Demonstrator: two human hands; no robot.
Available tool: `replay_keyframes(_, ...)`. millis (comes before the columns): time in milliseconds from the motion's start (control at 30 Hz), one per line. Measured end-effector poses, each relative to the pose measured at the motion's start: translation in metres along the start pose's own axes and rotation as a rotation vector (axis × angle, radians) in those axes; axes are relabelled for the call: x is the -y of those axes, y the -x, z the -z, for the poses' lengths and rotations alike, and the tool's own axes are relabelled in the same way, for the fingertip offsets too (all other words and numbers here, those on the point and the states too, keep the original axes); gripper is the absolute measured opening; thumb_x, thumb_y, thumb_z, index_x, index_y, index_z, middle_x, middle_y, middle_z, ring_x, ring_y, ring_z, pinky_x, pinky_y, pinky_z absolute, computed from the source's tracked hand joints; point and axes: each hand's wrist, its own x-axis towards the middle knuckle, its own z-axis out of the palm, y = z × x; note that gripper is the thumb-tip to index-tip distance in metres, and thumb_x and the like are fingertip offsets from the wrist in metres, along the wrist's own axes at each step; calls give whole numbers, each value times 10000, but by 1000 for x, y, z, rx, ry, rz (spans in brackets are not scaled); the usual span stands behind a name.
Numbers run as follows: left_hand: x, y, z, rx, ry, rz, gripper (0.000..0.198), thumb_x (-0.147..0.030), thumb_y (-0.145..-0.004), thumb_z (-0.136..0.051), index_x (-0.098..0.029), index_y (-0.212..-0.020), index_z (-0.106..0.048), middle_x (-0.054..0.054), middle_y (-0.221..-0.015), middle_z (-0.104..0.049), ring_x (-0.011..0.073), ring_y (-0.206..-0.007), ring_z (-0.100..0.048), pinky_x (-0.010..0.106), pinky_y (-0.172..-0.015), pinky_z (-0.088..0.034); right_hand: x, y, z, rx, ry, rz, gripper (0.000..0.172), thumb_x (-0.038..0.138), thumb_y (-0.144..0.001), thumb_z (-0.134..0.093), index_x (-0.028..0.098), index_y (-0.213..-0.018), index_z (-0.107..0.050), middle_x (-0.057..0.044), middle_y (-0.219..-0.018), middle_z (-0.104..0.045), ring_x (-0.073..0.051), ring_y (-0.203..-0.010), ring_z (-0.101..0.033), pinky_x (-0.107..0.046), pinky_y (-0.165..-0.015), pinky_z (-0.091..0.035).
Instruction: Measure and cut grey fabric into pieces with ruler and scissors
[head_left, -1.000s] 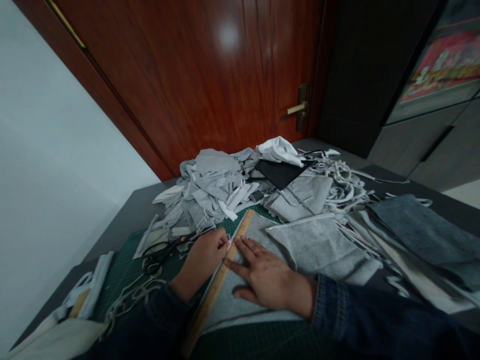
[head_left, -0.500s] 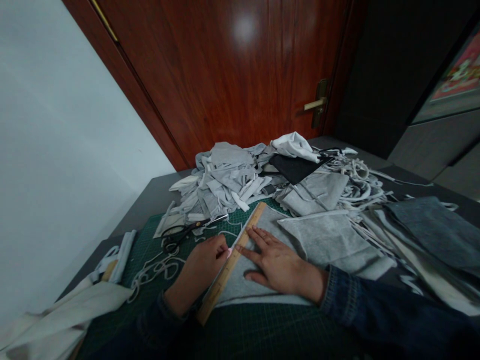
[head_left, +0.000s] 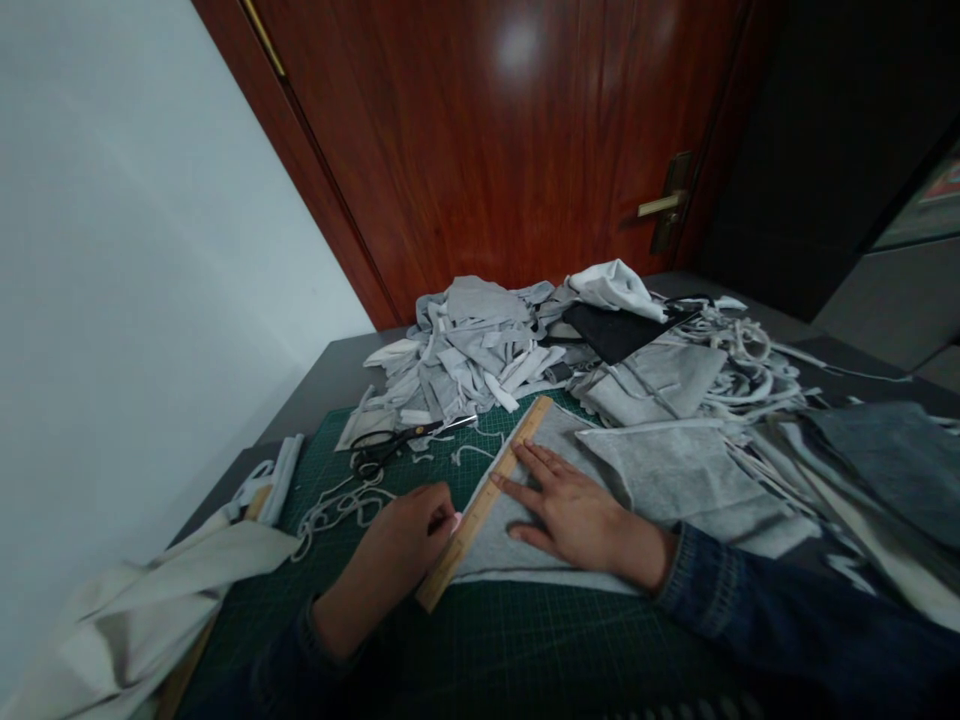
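Observation:
A wooden ruler [head_left: 459, 550] lies slantwise along the left edge of a light grey piece of cloth [head_left: 499, 555]. My right hand [head_left: 576, 515] rests flat with fingers spread, its fingertips pressing on the ruler and its palm over the cloth. At the ruler's left edge, my left hand [head_left: 401, 540] pinches a small pink piece of tailor's chalk [head_left: 457, 520], mostly hidden by the fingers. Beneath is a green cutting mat [head_left: 585, 640]. Black-handled scissors [head_left: 409, 437] lie on the mat beyond my left hand, near loose pale cord [head_left: 341, 515].
Grey fabric scraps [head_left: 480, 335] are heaped at the back before a wooden door [head_left: 480, 150]. More grey cloth [head_left: 690, 480] and folded dark fabric [head_left: 885, 470] lie to the right. Cream cloth [head_left: 157, 600] bunches at the left; a white wall [head_left: 150, 250] stands beyond.
The view has shifted, so the whole scene sits a little further right. My left hand has slid slightly down along the ruler's edge. My right hand still presses the ruler.

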Motion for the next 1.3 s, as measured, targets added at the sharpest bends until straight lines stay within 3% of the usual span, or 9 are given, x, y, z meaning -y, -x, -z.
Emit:
replay_keyframes(400, 20, 33, 1, 40, 20, 29, 112, -292, -919, -569, -237, -830, -610, 12, -887, -705, 191, -828, -652, 280, -709, -391, -3, 0, -4, -6, 11, 10, 701, 514, -989, -623, 266, -1604, -393, -150, -1736, -80, -407, -1568, -168, -572, -1257, -212)
replay_keyframes(733, 23, 47, 1, 55, 21, 51, 151, -309, -916, -552, -234, -794, -600, 15, -858, -703, 193, -783, -641, 289, -675, -381, -2, 0, -3, 16, 22, 5, 710, 526, -997, -604, 267, -1615, -368, -161, -1734, -83, -413, -1568, -159, -559, -1260, -205)
replay_keyframes(833, 37, 40, 11, 57, 97, 47, 152, -355, -891, -584, -239, -815, -645, 3, -830, -723, 192, -756, -653, 287, -669, -402, -3, 1, -6, 6, 16, 6, 699, 523, -998, -603, 276, -1611, -376, -153, -1735, -73, -411, -1568, -161, -568, -1258, -208)
replay_keyframes(933, 52, 16, 24, -54, 158, 68, 157, -367, -870, -592, -238, -846, -679, 9, -838, -746, 206, -782, -676, 296, -704, -444, -4, 2, -8, -2, 16, 8, 688, 508, -999, -604, 269, -1606, -388, -146, -1735, -75, -407, -1571, -156, -580, -1254, -218)
replay_keyframes(1000, 57, 0, 29, -66, 132, 58, 141, -312, -857, -579, -236, -836, -695, 22, -849, -748, 216, -819, -683, 311, -754, -464, -3, 2, -9, -17, 14, 12, 682, 502, -1000, -603, 272, -1605, -390, -143, -1735, -83, -403, -1572, -157, -582, -1252, -223)
replay_keyframes(1133, 40, -8, 20, -119, -15, -36, 153, -323, -883, -581, -219, -907, -691, 85, -1063, -714, 249, -1022, -657, 355, -910, -461, -1, 1, -6, -10, 14, 7, 702, 504, -993, -614, 276, -1611, -374, -159, -1731, -110, -405, -1569, -165, -575, -1251, -226)
replay_keyframes(1233, 10, 4, 1, 14, -126, 3, 165, -367, -880, -620, -227, -964, -638, 69, -1040, -693, 250, -940, -666, 353, -820, -484, 1, 0, -3, -4, 6, 5, 728, 522, -977, -633, 274, -1611, -374, -171, -1729, -109, -407, -1567, -165, -563, -1254, -222)
replay_keyframes(1300, -8, 12, -10, 67, -216, 25, 174, -319, -901, -595, -218, -1040, -623, 92, -1103, -691, 277, -1044, -664, 382, -908, -485, 1, -1, -2, -16, 1, 8, 730, 531, -974, -631, 277, -1609, -377, -169, -1730, -101, -404, -1569, -156, -557, -1255, -219)
